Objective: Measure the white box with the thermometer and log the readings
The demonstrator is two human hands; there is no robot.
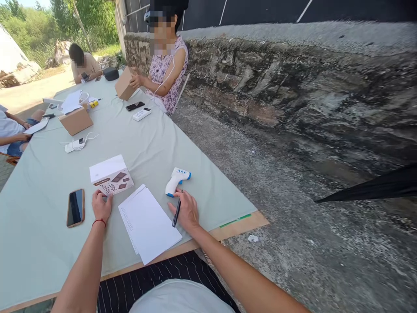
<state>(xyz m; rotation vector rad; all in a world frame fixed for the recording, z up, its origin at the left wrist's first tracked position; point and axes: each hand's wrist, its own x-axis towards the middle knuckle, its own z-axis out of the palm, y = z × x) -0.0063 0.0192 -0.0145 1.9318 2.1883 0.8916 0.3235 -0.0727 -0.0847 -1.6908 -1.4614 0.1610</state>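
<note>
A white and brown printed box (112,176) marked "Super Meal" rests on the table. My left hand (102,206), with a red cord at the wrist, has its curled fingers against the box's near edge. Between the fingers of my right hand (189,211) is a black pen (176,214), slanting over the right edge of some paper. Those white sheets (150,224) lie stacked between my hands, with small print along the left margin. Just beyond my right fingertips lies a white and blue infrared thermometer (176,181). A phone (75,208) in a brown case is left of my left hand.
A pale cloth covers the long table (130,139). Farther along are a cardboard box (76,121), white devices (142,114) and a dark phone (135,106). One person holds another carton (125,84); two others sit farther off. A stone wall (260,87) runs along the right.
</note>
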